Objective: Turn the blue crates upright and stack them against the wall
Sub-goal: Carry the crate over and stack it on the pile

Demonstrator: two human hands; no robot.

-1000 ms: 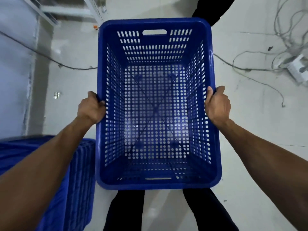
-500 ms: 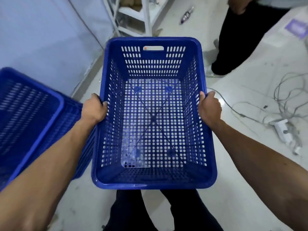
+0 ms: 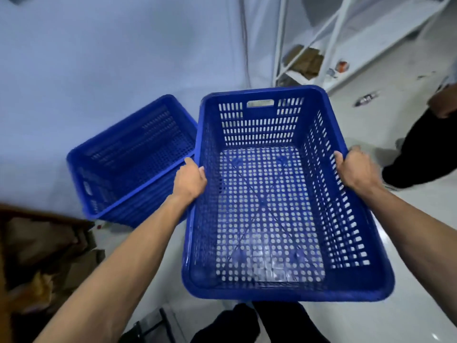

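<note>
I hold a blue perforated crate (image 3: 269, 204) upright and off the floor, its open top facing me. My left hand (image 3: 189, 180) grips its left long rim and my right hand (image 3: 356, 169) grips its right long rim. To the left, a stack of blue crates (image 3: 128, 157) stands upright on the floor against the pale wall (image 3: 99, 58). The held crate's left edge is close beside the stack's near corner.
A white metal shelf frame (image 3: 309, 45) stands at the back right with brown boxes (image 3: 305, 61) on it. Another person in dark trousers (image 3: 420, 144) stands at the right. Brown cardboard clutter (image 3: 37, 256) lies at the lower left. My own legs show below the crate.
My view and the held crate have swung left toward the wall. The stack of crates has come fully into view and the floor cables have left the frame. Both hands keep their grip.
</note>
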